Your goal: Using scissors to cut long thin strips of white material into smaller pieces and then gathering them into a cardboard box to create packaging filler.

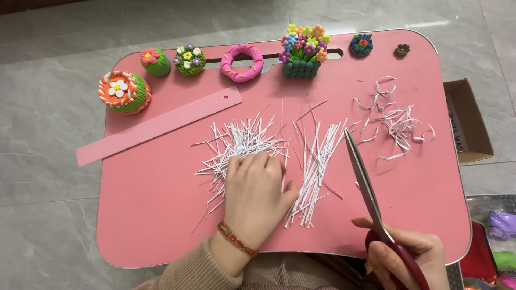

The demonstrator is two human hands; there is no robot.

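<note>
My left hand (255,196) lies flat, fingers spread, pressing a loose heap of thin white paper strips (242,145) on the smooth pink tray (150,204). My right hand (411,258) grips red-handled scissors (371,193), their steel blades closed, beside a straighter bundle of strips (314,166). Curly scraps (395,121) lie beyond.

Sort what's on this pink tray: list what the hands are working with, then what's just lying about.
In hand:
left hand on white paper strips
right hand holding red-handled scissors

Lying about:
pink ruler
clay doughnut
clay flower basket
curled paper scraps
cardboard box
</note>
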